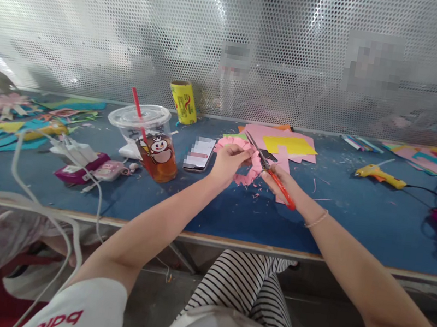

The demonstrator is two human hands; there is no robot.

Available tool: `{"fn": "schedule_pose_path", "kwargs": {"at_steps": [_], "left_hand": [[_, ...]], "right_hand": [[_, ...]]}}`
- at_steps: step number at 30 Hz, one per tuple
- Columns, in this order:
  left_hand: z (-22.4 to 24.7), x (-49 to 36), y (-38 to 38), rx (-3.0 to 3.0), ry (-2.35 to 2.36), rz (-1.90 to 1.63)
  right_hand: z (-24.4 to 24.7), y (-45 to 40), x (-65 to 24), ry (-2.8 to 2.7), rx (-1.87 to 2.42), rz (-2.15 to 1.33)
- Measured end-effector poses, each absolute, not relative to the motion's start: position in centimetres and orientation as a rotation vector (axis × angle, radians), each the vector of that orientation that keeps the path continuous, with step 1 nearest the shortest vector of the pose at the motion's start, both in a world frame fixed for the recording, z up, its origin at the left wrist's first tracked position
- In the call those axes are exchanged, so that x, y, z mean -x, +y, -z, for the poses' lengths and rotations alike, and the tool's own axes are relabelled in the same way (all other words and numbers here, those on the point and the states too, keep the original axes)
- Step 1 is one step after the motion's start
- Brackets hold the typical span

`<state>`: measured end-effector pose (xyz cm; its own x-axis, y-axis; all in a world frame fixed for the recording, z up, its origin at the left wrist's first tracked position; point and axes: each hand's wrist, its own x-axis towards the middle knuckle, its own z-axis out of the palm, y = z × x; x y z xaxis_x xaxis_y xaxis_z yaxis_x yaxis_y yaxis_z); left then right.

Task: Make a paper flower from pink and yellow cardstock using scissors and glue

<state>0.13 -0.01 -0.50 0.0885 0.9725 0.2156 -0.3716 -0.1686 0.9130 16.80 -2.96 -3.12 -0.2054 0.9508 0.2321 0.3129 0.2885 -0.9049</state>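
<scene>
My left hand (pixel 228 164) pinches a ruffled strip of pink paper (pixel 246 177) that curls round in a loop above the blue table. In my right hand (pixel 281 181) are red-handled scissors (pixel 283 189), fingers closed around the grips. Their blades point up and to the left, close against the pink paper by my left fingertips. Whether the blades touch the paper I cannot tell. Small pink scraps lie on the table below. Behind my hands are flat sheets of pink paper and a yellow sheet (pixel 291 145).
A lidded drink cup (pixel 160 149) with a red straw and a phone (pixel 199 154) stand left of my hands. Left lie a power strip with cables (pixel 81 166) and coloured paper. A yellow glue gun (pixel 381 176) lies right. A perforated metal screen (pixel 294 54) rises behind.
</scene>
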Motion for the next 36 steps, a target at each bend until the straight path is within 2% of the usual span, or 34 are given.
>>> {"fn": "schedule_pose_path", "kwargs": {"at_steps": [6,14,36], "left_hand": [[0.15,-0.04,-0.14,-1.114,0.726,-1.410],[-0.06,-0.02,-0.39,-1.072,0.732,-1.388],[-0.08,0.16,-0.08,-1.085,0.742,-1.365]], "right_hand": [[2.88,-3.02,-17.09,-1.796,1.133,-0.791],[2.81,-3.28,-17.00,-1.818,1.197,-0.795],[2.55,-2.95,-17.16,-1.951,1.352,-0.520]]}}
